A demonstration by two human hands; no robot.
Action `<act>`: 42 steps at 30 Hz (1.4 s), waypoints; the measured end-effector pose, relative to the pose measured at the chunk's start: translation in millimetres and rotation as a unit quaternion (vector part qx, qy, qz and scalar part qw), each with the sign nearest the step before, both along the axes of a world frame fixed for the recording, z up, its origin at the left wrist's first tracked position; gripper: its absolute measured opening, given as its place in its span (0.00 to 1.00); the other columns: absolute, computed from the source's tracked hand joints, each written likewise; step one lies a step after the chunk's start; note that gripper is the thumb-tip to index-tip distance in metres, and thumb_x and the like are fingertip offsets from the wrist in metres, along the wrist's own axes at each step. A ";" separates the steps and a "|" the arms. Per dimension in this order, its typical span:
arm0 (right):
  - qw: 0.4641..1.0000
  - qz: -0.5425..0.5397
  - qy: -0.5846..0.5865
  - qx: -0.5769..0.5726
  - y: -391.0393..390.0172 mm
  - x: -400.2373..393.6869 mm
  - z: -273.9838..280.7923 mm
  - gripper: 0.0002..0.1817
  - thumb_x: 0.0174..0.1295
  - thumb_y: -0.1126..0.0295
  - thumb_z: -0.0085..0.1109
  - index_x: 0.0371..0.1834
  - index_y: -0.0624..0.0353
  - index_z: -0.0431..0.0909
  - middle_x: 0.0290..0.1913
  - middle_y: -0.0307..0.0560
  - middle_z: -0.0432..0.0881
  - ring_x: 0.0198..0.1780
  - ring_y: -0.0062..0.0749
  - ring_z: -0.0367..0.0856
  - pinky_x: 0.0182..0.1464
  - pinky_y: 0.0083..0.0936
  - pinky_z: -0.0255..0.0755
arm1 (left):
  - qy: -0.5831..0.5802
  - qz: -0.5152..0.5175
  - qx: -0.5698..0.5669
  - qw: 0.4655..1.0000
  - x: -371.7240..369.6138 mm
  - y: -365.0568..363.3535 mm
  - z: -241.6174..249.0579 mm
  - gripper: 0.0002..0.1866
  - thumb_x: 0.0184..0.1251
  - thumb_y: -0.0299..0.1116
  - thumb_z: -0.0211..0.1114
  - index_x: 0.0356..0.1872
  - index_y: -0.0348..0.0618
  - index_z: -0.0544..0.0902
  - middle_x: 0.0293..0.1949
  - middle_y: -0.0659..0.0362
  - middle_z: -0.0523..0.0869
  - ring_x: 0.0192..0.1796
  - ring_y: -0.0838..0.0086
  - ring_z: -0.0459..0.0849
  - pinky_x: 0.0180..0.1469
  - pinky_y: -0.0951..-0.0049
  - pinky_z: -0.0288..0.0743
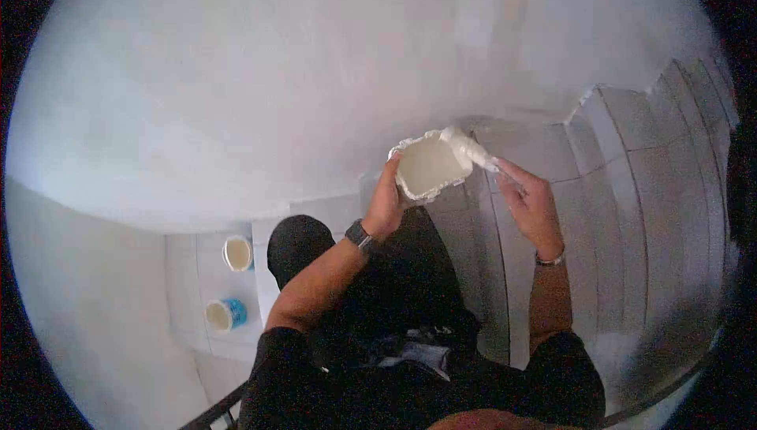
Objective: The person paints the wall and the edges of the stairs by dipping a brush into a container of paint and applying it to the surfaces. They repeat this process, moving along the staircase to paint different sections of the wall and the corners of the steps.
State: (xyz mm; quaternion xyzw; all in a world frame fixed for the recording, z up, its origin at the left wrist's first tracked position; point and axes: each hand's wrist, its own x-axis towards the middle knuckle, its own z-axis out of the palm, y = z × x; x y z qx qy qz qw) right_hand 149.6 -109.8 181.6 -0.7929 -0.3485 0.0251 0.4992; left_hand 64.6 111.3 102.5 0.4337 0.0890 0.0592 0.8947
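My left hand (385,201) grips the near-left side of a small squarish paint tub (400,181), its thumb at the rim. Cream-white paint lies inside, and thick dried-looking paint crusts the tub's edge. In my right hand (530,200) is a paintbrush (471,151) coated in the same pale paint. The brush's head rests at or just over the tub's right rim; contact is hard to make out. My fingers close round its handle, which they mostly hide. Both hands are in front of a pale wall (260,75).
Grey tiled stairs (615,185) rise to the right along the wall. Lower left, on a tiled landing (183,272), stand a white bucket (237,253) and a blue-sided bucket (226,315), both with pale contents. A dark railing (217,413) runs along the bottom left.
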 end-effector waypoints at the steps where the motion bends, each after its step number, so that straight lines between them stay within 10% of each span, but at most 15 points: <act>1: 0.994 -0.032 -0.099 -0.031 2.0 1.0 5.1 0.15 0.63 0.68 0.56 0.52 0.60 0.78 0.40 0.55 0.84 0.36 0.32 0.83 0.38 0.25 0.74 | 0.000 0.005 -0.006 1.000 0.3 -0.3 -4.1 0.33 0.72 0.59 0.35 0.67 0.45 0.60 0.62 0.52 0.71 0.59 0.61 0.76 0.54 0.55 0.76; 9: 0.957 -0.163 -0.198 -0.136 36.2 58.3 115.6 0.16 0.65 0.62 0.52 0.51 0.56 0.79 0.27 0.59 0.80 0.25 0.48 0.79 0.30 0.35 0.72 | 0.025 -0.021 -0.009 0.999 7.4 4.3 -23.4 0.34 0.71 0.59 0.35 0.67 0.45 0.60 0.62 0.52 0.72 0.58 0.60 0.76 0.53 0.55 0.76; 11: 0.935 -0.196 -0.239 -0.173 47.1 78.9 147.9 0.16 0.66 0.62 0.53 0.53 0.56 0.78 0.27 0.53 0.81 0.28 0.31 0.80 0.34 0.27 0.72 | 0.038 -0.017 0.005 0.999 6.1 4.4 -21.1 0.34 0.71 0.60 0.34 0.68 0.45 0.60 0.62 0.52 0.71 0.59 0.60 0.76 0.53 0.55 0.76; 14: 0.869 -0.160 -0.463 -0.075 53.9 113.6 181.8 0.15 0.66 0.62 0.53 0.51 0.55 0.79 0.26 0.52 0.80 0.24 0.35 0.78 0.29 0.29 0.70 | 0.033 -0.026 0.017 0.999 6.0 4.7 -15.5 0.35 0.71 0.61 0.33 0.67 0.46 0.60 0.62 0.53 0.71 0.59 0.60 0.76 0.54 0.54 0.75; 20: 0.818 -0.264 -0.508 -0.054 65.7 93.6 220.7 0.15 0.64 0.64 0.51 0.52 0.52 0.77 0.23 0.53 0.76 0.25 0.46 0.79 0.28 0.39 0.74 | 0.050 -0.039 0.010 0.998 1.9 5.9 -5.4 0.35 0.70 0.61 0.33 0.67 0.45 0.61 0.62 0.52 0.72 0.59 0.58 0.76 0.54 0.51 0.75; 33: 0.874 -0.163 -0.315 -0.332 17.5 120.3 21.7 0.14 0.64 0.66 0.49 0.51 0.51 0.77 0.20 0.50 0.77 0.26 0.43 0.80 0.30 0.40 0.75 | 0.029 -0.010 -0.002 1.000 -2.7 -2.4 -1.1 0.32 0.72 0.57 0.33 0.67 0.45 0.61 0.62 0.53 0.71 0.60 0.62 0.75 0.55 0.54 0.75; 35: 0.845 -0.180 -0.399 -0.306 17.0 123.0 61.6 0.07 0.58 0.72 0.50 0.34 0.57 0.79 0.21 0.51 0.79 0.25 0.44 0.81 0.26 0.39 0.75 | 0.029 -0.014 -0.002 0.999 -4.0 -4.9 5.7 0.32 0.72 0.58 0.33 0.66 0.45 0.61 0.62 0.53 0.71 0.60 0.62 0.75 0.54 0.54 0.75; 42: 0.797 -0.291 -0.519 -0.103 31.3 114.4 212.8 0.19 0.60 0.71 0.50 0.56 0.51 0.74 0.20 0.47 0.76 0.23 0.43 0.78 0.25 0.39 0.74 | 0.030 0.005 0.008 0.999 -2.7 -5.1 1.2 0.34 0.69 0.62 0.35 0.66 0.49 0.62 0.62 0.54 0.71 0.60 0.58 0.75 0.52 0.52 0.76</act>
